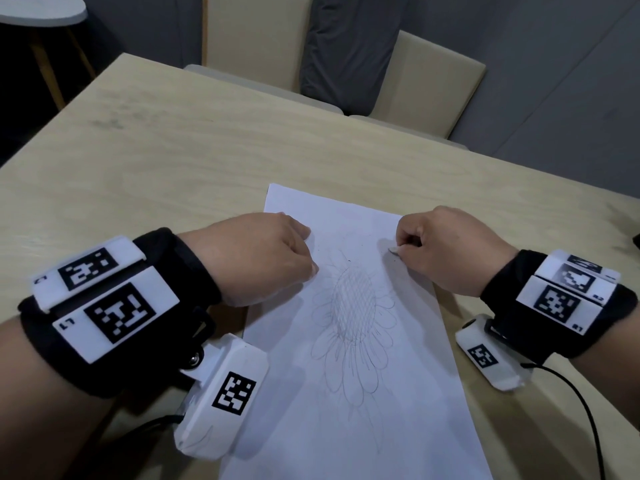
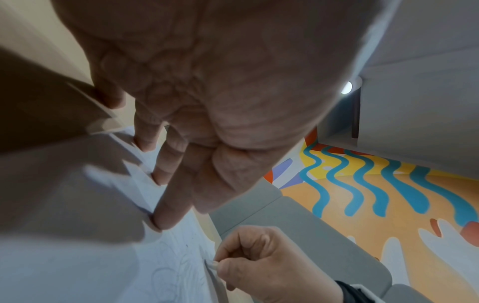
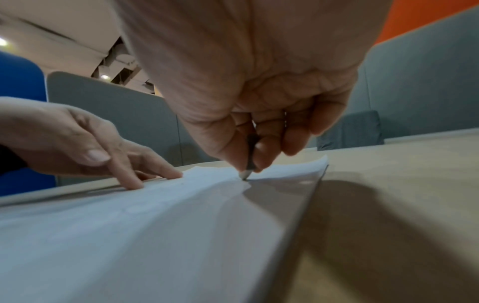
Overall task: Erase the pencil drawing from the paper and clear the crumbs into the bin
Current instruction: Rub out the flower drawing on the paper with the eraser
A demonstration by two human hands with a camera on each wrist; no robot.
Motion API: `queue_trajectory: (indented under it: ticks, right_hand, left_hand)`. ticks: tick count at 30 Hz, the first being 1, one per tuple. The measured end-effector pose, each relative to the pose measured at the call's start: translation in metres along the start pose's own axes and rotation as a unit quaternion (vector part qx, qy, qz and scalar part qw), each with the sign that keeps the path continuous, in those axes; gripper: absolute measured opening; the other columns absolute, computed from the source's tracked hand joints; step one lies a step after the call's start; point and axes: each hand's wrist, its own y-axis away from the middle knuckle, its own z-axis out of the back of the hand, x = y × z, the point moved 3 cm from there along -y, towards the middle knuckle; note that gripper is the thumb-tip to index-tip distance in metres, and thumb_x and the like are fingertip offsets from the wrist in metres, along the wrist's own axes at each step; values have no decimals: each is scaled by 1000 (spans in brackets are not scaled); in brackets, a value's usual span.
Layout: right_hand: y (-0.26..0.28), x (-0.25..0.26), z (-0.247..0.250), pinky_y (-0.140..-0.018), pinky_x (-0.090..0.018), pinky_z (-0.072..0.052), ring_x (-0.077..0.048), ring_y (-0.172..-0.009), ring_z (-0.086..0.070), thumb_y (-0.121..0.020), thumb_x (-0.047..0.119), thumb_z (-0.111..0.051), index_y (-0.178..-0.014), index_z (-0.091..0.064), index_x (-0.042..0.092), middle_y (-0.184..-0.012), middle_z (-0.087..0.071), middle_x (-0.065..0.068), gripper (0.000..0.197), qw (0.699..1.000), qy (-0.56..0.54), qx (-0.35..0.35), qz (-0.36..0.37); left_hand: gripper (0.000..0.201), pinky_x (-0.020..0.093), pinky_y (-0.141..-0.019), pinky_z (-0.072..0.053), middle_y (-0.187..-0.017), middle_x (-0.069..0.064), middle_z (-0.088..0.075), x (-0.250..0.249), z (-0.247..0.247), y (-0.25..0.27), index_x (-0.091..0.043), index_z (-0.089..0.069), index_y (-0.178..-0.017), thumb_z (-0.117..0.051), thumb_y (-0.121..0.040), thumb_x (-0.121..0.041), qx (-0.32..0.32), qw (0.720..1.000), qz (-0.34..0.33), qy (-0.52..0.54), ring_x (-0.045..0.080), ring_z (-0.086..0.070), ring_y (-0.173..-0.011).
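A white sheet of paper (image 1: pixel 349 393) lies on the wooden table (image 1: pixel 194 150) with a pencil sunflower drawing (image 1: pixel 353 313) on it. My left hand (image 1: pixel 277 254) rests on the sheet's upper left part, its straight fingertips (image 2: pixel 158 222) pressing the paper down. My right hand (image 1: pixel 440 247) is at the sheet's upper right edge and pinches a small whitish eraser (image 1: pixel 394 251), whose tip (image 3: pixel 245 175) touches the paper. In the left wrist view the eraser (image 2: pixel 213 264) sits between thumb and forefinger.
Two beige chairs (image 1: pixel 415 88) stand at the table's far side against a grey wall. A small white round table (image 1: pixel 38 12) is at the far left. A black cable (image 1: pixel 588 420) runs from my right wrist over the table. No bin is in view.
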Motion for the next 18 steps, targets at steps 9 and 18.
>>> queue_trajectory:
  ticks: [9,18]
  right_hand:
    - [8,0,4,-55,-28,-40,-11,-62,-53,-90,25,-61,-74,-60,25,-63,-61,6,17,998,-48,38,2]
    - [17,-4,-2,-53,-29,-37,-9,-55,-49,-90,25,-60,-70,-58,27,-54,-55,5,20,999,-24,45,15]
  left_hand:
    - [44,26,-104,-38,-120,-15,-53,-1,0,1,-2,-72,-101,-54,-92,-41,5,1000,3,8,-2,-44,-130]
    - [37,23,-102,-37,-125,-17,-56,1,-1,-1,0,-70,-104,-55,-95,-32,2,1000,6,13,-7,-42,-125]
